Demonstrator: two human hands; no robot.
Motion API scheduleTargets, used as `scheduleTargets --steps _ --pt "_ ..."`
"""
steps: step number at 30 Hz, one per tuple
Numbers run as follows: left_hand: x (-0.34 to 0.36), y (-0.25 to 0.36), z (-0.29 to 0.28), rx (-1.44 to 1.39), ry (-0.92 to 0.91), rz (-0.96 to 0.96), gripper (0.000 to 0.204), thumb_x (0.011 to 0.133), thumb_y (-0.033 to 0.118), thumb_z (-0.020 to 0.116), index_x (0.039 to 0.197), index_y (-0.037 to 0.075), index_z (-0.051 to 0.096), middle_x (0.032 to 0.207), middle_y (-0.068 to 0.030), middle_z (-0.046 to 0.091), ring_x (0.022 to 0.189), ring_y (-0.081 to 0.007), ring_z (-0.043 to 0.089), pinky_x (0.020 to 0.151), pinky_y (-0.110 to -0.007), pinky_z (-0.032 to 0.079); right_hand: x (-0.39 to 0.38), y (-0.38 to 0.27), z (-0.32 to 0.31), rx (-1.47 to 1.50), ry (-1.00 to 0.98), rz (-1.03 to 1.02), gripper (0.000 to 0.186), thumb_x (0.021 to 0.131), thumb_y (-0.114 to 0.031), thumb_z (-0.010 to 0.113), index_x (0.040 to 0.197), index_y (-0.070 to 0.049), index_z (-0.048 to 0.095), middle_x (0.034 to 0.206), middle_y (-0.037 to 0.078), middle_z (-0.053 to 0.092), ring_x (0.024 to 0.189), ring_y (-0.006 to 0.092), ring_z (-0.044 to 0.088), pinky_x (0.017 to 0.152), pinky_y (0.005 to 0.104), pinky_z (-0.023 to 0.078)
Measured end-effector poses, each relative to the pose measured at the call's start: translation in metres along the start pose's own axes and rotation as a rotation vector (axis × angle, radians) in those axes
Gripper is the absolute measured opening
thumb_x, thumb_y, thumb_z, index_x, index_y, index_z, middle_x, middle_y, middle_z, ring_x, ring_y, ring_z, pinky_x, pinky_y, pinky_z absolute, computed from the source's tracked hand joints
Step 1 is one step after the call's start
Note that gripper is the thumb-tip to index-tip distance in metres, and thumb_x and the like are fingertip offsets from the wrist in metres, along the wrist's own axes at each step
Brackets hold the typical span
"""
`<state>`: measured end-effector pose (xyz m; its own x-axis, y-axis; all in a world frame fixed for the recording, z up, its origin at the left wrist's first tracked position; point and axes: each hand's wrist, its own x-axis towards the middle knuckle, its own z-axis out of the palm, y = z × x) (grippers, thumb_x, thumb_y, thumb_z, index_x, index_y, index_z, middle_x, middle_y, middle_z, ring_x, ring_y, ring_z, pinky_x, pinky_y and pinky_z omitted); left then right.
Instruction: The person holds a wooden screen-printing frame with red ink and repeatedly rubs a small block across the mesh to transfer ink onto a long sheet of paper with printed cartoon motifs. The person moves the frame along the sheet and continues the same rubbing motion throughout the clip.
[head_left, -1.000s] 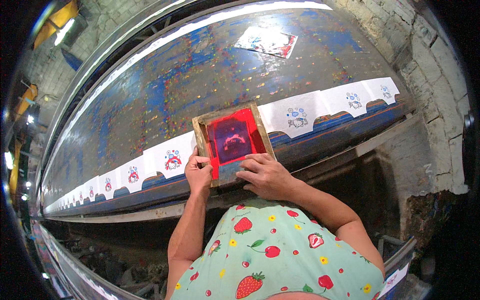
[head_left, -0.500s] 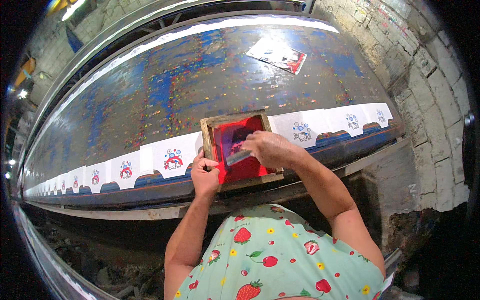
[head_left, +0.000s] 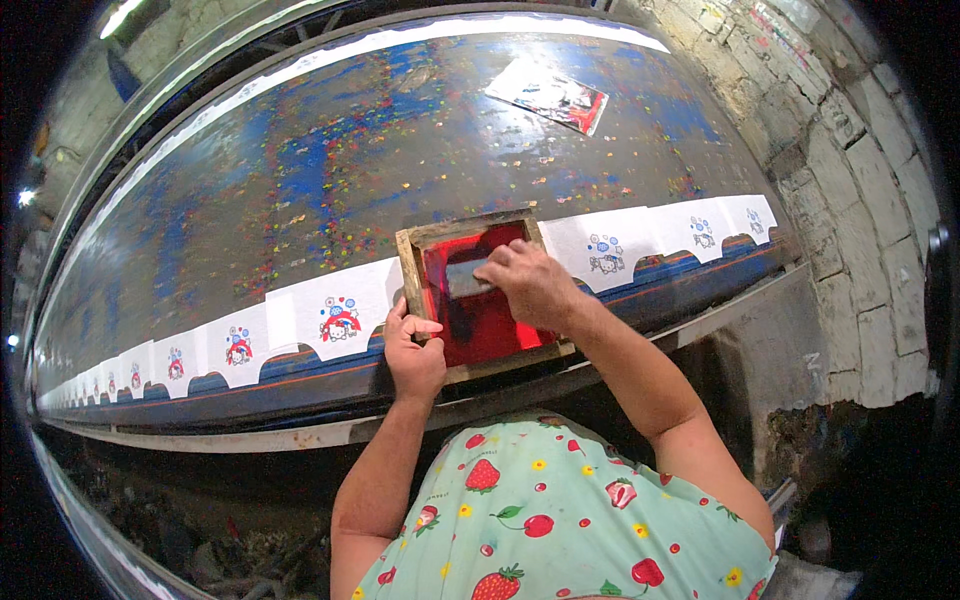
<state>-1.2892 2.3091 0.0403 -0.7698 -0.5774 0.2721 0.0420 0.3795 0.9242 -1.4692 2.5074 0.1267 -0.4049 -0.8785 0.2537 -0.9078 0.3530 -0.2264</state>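
A wooden-framed printing screen (head_left: pixel 409 268) lies at the near edge of the long table, with red ink (head_left: pixel 482 345) spread inside it. My left hand (head_left: pixel 413 350) is closed on the frame's left side, its thumb and a finger reaching over the wood. In my right hand (head_left: pixel 530 285) is a squeegee (head_left: pixel 463 279), pressed to the mesh in the far half of the frame; its right part is hidden under my fingers. Left of the screen lies a white piece (head_left: pixel 340 315) printed with a cartoon cat in red, blue and black. The piece to the right (head_left: pixel 606 255) shows blue and black only.
More printed white pieces (head_left: pixel 238 347) run in a row along the table's near edge. A flat board smeared with red and black (head_left: pixel 550 95) lies toward the far side of the ink-spotted table (head_left: pixel 330 170). A block wall (head_left: pixel 850 230) stands at the right.
The squeegee has moved away from me, from the middle toward the far side of the screen, with my right hand. My left hand stays on the frame. The view has shifted slightly.
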Motion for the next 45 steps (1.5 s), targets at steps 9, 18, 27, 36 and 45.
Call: scheduleTargets --steps 9,18,27,36,45 --pt "0.001 0.005 -0.001 0.084 0.003 -0.013 0.018 0.079 -0.011 0.069 0.089 0.004 0.075 0.136 -0.0285 0.071 0.154 -0.046 0.057 0.128 -0.053 0.042 -0.067 -0.072 -0.018 0.095 -0.034 -0.016 0.041 0.089 -0.005 0.075 0.13 -0.01 0.079 0.122 0.011 0.075 0.117 0.034 0.071 0.102 0.0492 0.056" --pt "0.005 0.007 -0.008 0.02 0.005 -0.052 0.019 0.077 -0.012 0.069 0.088 0.002 0.077 0.156 -0.0345 0.064 0.155 -0.0459 0.057 0.129 -0.051 0.042 -0.1 -0.057 -0.03 0.364 0.129 0.043 0.042 0.09 -0.02 0.09 0.129 -0.01 0.078 0.131 0.014 0.073 0.127 0.0373 0.068 0.11 0.0507 0.055" --pt "0.0 0.049 0.059 -0.08 0.0 0.033 0.023 0.077 -0.013 0.067 0.092 0.004 0.072 0.164 -0.0368 0.056 0.16 -0.0433 0.053 0.131 -0.048 0.039 -0.178 0.009 -0.038 0.663 0.444 0.468 0.038 0.095 -0.014 0.088 0.13 -0.005 0.078 0.135 0.018 0.075 0.129 0.0384 0.069 0.114 0.0494 0.053" --pt "-0.019 0.078 0.185 -0.086 -0.02 -0.021 0.026 0.076 -0.014 0.069 0.094 0.005 0.073 0.164 -0.0374 0.057 0.159 -0.0437 0.052 0.13 -0.048 0.039 -0.252 0.099 -0.082 0.55 0.458 0.445 0.04 0.089 -0.007 0.09 0.127 -0.007 0.079 0.133 0.016 0.077 0.132 0.0374 0.068 0.119 0.0511 0.051" --pt "-0.024 0.091 0.219 -0.224 0.002 -0.248 0.028 0.076 -0.019 0.065 0.092 0.003 0.072 0.174 -0.0287 0.051 0.159 -0.0354 0.054 0.126 -0.043 0.044 -0.278 0.139 -0.097 0.649 0.413 0.334 0.043 0.087 -0.005 0.091 0.127 -0.008 0.078 0.136 0.016 0.075 0.136 0.0388 0.066 0.121 0.0537 0.05"
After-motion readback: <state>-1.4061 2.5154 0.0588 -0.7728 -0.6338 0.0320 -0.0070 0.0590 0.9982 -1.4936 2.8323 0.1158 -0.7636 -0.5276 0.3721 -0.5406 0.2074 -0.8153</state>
